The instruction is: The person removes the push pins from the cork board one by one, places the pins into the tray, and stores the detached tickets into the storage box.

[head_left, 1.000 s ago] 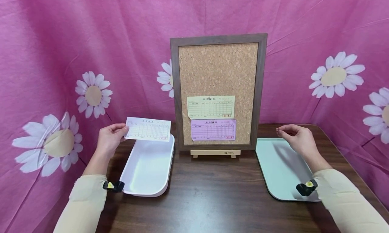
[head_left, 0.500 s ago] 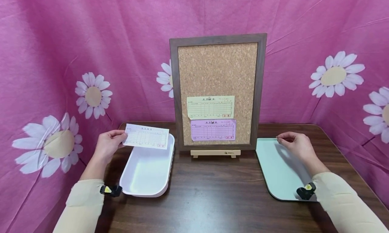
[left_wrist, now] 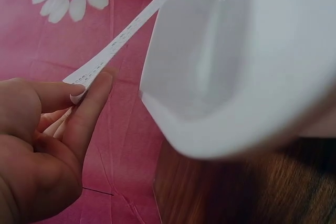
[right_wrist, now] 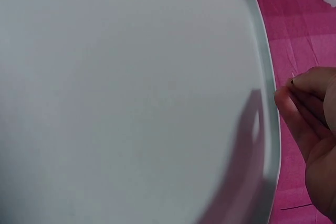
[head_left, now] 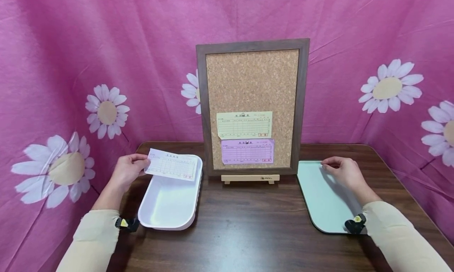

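My left hand (head_left: pixel 129 171) pinches the left end of a white printed slip (head_left: pixel 172 165) between thumb and fingers. The slip is tilted and overlaps the far end of a white plastic tub (head_left: pixel 170 197) in the head view. From the left wrist view, the slip (left_wrist: pixel 121 40) stretches edge-on beside the tub's rim. At the right, over the far part of a pale green tray (head_left: pixel 322 201), my right hand (head_left: pixel 344 171) has thumb and finger pinched together. A tiny pin-like thing shows as a dark speck between the fingertips (right_wrist: pixel 286 94); most of it is hidden.
A framed corkboard (head_left: pixel 252 82) stands on a small wooden easel (head_left: pixel 250 178) at the back. Silver pins fix a yellow-green slip (head_left: pixel 244 126) and a purple slip (head_left: pixel 247 153) to it. A pink daisy-print curtain (head_left: pixel 149 47) hangs behind the brown table (head_left: pixel 244 228).
The left hand has lowered the white slip and tipped it flatter over the tub's far end. My right hand has sunk slightly at the tray. The slips on the corkboard stay put.
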A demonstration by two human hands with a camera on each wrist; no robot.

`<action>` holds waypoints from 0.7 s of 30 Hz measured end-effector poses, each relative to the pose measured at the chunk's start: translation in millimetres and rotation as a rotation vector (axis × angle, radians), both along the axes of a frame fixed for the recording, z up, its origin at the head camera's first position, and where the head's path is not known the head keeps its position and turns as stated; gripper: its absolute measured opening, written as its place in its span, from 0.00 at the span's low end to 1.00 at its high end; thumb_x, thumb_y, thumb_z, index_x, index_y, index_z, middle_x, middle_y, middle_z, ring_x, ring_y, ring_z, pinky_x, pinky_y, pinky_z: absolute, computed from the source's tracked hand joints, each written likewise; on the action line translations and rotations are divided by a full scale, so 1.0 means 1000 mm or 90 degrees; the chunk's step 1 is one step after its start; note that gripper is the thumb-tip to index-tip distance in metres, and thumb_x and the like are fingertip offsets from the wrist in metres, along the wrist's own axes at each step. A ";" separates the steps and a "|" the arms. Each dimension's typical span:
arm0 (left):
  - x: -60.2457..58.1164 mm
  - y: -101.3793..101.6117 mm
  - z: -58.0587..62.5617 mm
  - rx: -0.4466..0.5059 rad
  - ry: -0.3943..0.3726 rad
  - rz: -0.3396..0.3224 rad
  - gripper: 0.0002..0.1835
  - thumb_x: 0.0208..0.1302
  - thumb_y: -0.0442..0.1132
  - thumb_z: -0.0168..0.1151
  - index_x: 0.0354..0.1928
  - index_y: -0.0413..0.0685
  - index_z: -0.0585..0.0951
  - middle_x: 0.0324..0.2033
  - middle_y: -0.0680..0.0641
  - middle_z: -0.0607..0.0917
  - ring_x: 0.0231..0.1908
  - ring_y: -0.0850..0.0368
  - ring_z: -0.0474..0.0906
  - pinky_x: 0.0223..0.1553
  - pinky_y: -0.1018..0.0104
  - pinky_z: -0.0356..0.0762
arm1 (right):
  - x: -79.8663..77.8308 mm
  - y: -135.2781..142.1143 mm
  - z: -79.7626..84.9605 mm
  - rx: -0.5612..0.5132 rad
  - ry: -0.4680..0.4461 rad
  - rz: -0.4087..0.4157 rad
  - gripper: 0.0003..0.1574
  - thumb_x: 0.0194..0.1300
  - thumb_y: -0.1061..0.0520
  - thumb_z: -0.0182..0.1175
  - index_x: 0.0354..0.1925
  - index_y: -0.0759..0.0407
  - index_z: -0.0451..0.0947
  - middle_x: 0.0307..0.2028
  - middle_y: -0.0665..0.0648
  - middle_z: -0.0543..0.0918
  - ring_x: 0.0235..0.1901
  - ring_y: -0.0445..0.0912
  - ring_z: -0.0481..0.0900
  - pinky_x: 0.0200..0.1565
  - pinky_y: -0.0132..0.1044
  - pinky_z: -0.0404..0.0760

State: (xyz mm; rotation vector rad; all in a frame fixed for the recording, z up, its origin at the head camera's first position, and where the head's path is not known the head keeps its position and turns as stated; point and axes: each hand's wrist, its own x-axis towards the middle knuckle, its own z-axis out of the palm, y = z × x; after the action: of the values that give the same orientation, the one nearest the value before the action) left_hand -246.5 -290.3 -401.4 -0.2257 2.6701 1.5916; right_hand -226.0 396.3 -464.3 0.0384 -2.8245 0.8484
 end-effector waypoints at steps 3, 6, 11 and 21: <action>0.000 0.000 -0.001 -0.019 -0.010 -0.010 0.21 0.81 0.37 0.58 0.64 0.26 0.78 0.55 0.29 0.85 0.38 0.62 0.83 0.38 0.74 0.85 | -0.001 0.000 -0.001 0.006 -0.006 0.000 0.12 0.74 0.57 0.70 0.49 0.64 0.90 0.46 0.68 0.92 0.36 0.37 0.78 0.32 0.29 0.75; 0.000 -0.001 -0.003 -0.027 -0.016 -0.020 0.21 0.81 0.37 0.57 0.64 0.25 0.78 0.58 0.26 0.83 0.40 0.60 0.84 0.39 0.74 0.85 | -0.001 0.002 -0.003 0.012 -0.023 -0.001 0.12 0.74 0.58 0.69 0.49 0.64 0.90 0.46 0.69 0.91 0.35 0.42 0.78 0.31 0.31 0.75; 0.000 0.001 -0.004 -0.031 -0.018 -0.030 0.20 0.80 0.35 0.57 0.63 0.24 0.78 0.58 0.25 0.83 0.41 0.58 0.84 0.39 0.74 0.85 | -0.001 0.006 -0.007 0.023 -0.043 0.007 0.12 0.75 0.58 0.68 0.49 0.66 0.90 0.45 0.69 0.91 0.33 0.43 0.77 0.29 0.32 0.75; 0.000 0.003 -0.008 -0.034 -0.040 -0.042 0.20 0.80 0.36 0.58 0.65 0.26 0.76 0.58 0.26 0.84 0.45 0.56 0.85 0.45 0.69 0.89 | -0.004 0.007 -0.008 0.034 -0.047 0.013 0.14 0.76 0.58 0.66 0.50 0.67 0.89 0.46 0.71 0.91 0.34 0.45 0.77 0.30 0.32 0.74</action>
State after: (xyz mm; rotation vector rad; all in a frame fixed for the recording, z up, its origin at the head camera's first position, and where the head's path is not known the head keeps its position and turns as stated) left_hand -246.7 -286.9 -408.9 -0.1835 2.6468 1.4711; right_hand -229.6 403.7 -471.9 0.0440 -2.9206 0.7949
